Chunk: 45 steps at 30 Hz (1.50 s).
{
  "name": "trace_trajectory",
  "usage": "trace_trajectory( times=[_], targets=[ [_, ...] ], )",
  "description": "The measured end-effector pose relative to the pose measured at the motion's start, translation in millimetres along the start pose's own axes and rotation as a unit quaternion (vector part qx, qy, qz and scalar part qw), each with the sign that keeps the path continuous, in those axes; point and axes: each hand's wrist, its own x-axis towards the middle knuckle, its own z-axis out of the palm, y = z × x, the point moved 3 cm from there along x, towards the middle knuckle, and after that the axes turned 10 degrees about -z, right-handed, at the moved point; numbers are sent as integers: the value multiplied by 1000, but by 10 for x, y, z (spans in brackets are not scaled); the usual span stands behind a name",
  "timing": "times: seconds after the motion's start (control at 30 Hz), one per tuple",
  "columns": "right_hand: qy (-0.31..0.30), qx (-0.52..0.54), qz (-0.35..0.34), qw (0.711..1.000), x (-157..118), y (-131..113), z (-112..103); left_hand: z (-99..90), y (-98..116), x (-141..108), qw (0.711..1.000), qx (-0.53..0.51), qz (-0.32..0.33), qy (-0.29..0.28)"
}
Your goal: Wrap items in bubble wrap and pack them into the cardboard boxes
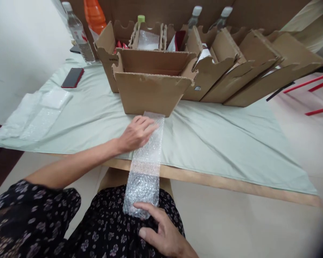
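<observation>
A long strip of bubble wrap (146, 166) runs from the table's cloth over its front edge and down onto the lap. My left hand (137, 133) rests on the upper part of this strip, its fingers loosely bent and reaching across it. Lower down, my right hand (163, 229) is open, thumb and index finger apart, with the index finger against the strip's bottom end. Just beyond the strip's far end stands an open cardboard box (152, 93).
Several cardboard bins (218, 68) line the back of the table. A phone (73, 77) and folded bubble wrap pieces (33, 113) lie on the left. Bottles, one orange (94, 16) and one clear (79, 34), stand behind. Red metal bars (309, 82) show at right.
</observation>
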Motion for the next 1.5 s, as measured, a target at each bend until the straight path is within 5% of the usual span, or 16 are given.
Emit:
trace_trajectory(
  times=[0.1,0.27,0.4,0.5,0.63,0.73,0.83,0.97,1.2,1.5],
  targets=[
    [-13,54,-20,998,-4,-10,-58,-221,249,-523,983,-178,14,-52],
    [-19,183,-134,974,171,-267,-295,-306,278,-1004,887,-391,-125,-213],
    [52,299,-187,934,555,-508,-581,-247,183,-1061,812,-508,-191,-212],
    [145,341,-158,915,901,-536,-752,-144,215,-1106,777,-549,-263,-161],
    [231,341,-74,908,1193,-386,-835,-52,351,-1162,842,-413,-346,-3],
    [241,321,-76,913,1222,-281,-819,-61,453,-1133,903,-286,-312,81],
    [238,243,-122,933,1145,-253,-797,-68,473,-1076,927,-232,-283,77],
    [255,-32,-204,945,1024,-322,-817,-72,447,-1017,940,-192,-276,63],
    [187,-381,-284,860,910,-366,-738,-120,424,-1041,961,-85,-261,44],
    [156,-490,-284,809,878,-302,-770,-169,491,-1159,979,-146,-139,-25]
  ],
)
